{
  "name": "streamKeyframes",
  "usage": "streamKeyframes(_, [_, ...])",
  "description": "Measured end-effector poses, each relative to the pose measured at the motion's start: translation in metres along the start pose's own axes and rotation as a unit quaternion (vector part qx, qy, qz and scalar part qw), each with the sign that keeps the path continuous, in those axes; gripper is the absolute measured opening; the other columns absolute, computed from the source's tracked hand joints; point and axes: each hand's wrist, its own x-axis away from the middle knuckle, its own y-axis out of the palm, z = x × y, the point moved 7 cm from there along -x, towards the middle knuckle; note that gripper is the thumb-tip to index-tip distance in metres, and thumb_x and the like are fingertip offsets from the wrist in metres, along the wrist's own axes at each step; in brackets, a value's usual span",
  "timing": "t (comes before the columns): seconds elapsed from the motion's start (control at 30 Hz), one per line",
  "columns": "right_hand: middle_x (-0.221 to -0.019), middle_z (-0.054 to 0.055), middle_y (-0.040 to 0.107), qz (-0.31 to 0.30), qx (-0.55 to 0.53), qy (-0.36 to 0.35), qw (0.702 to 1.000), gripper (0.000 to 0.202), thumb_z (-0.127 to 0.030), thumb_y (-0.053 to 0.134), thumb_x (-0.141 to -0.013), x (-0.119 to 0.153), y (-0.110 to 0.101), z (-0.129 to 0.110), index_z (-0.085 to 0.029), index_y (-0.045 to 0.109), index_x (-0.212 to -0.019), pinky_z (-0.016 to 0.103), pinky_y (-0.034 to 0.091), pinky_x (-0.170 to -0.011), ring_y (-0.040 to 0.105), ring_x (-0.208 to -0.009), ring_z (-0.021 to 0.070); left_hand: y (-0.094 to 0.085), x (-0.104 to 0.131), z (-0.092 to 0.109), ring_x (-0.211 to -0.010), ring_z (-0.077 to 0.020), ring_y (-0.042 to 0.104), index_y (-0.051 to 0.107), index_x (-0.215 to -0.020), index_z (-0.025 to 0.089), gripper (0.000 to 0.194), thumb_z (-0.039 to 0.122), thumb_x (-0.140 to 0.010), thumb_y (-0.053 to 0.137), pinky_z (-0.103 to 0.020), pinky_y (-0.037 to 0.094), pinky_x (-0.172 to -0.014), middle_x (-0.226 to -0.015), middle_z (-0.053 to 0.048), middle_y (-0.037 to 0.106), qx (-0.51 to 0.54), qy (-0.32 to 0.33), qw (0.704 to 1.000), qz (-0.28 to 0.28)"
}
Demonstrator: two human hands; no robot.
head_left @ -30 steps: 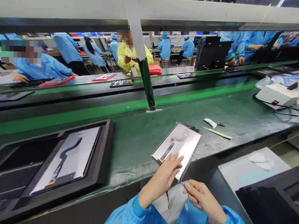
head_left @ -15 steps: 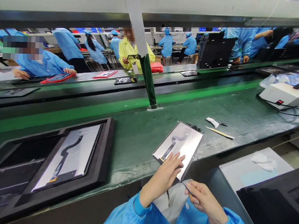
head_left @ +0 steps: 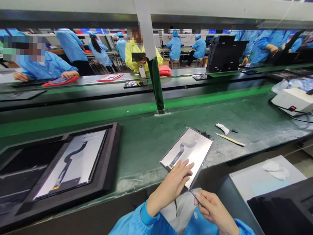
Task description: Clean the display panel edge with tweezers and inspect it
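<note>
1. The right hand point(head_left: 211, 210) pinches a thin dark tool point(head_left: 196, 197) between thumb and fingers, its tip at the near corner of a screen point(head_left: 190, 151).
2. The left hand point(head_left: 173, 183) lies palm down on the screen's near part, fingers slightly spread and pinching nothing.
3. The screen rests slantwise on the green bench point(head_left: 137, 144), its pale back up, and its near corner juts past the bench's near edge. A wavy grey ribbon cable point(head_left: 179, 154) runs along its left part.
4. Dark fibres point(head_left: 201, 133) lie at the screen's far edge.
5. To the right of these, well apart from both hands, lie a white wrapped piece point(head_left: 223, 128) and a yellowish stick point(head_left: 229, 139) with a dark tip.
6. On the left, a black tray point(head_left: 113, 157) holds a second screen point(head_left: 92, 158), also pale side up, with a darker wavy cable point(head_left: 67, 160).
7. At the far right stands a white machine point(head_left: 292, 101) with a red switch.
8. Near right, below bench height, a crumpled white cloth point(head_left: 275, 169) lies on a pale box point(head_left: 243, 177).
9. Across the bench, a person in yellow point(head_left: 130, 60) is beside the post point(head_left: 157, 86).
</note>
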Motion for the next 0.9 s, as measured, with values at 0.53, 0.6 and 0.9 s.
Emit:
streamKeyframes(0.53, [-0.067,-0.004,0.047,0.106,0.205,-0.153,0.961,0.048,-0.068,0.051,-0.087,0.026,-0.026,-0.039,-0.021,0.055,-0.082,0.024,0.036,-0.055,0.043,-0.060,0.0131,-0.007,0.001,0.006,-0.142,-0.0254,0.038,0.059,-0.108,0.022,0.020,0.019,-0.102,0.041,-0.053,0.028,-0.119,-0.140,-0.010,0.058,0.008,-0.004,0.999,0.040])
streamKeyframes(0.6, [-0.070,-0.002,0.051,0.128,0.246,-0.170,0.946,0.045,-0.065,0.050,-0.089,0.029,-0.028,-0.045,-0.022,0.056,-0.084,0.025,0.040,-0.061,0.049,-0.066,0.0158,-0.011,-0.002,0.011,-0.145,-0.0284,0.030,0.062,-0.105,0.022,0.018,0.021,-0.101,0.045,-0.059,0.024,-0.119,-0.144,-0.010,0.054,0.000,-0.006,0.998,0.058])
streamKeyframes(0.9, [-0.074,0.000,0.068,0.214,0.356,-0.242,0.877,0.034,-0.053,0.040,-0.098,0.039,-0.024,-0.065,-0.025,0.057,-0.090,0.024,0.046,-0.061,0.065,-0.064,0.0171,0.006,-0.012,0.009,-0.148,-0.0376,0.017,0.068,-0.091,0.023,0.011,0.034,-0.089,0.069,-0.075,0.014,-0.113,-0.151,-0.010,0.043,0.051,-0.094,0.992,0.063])
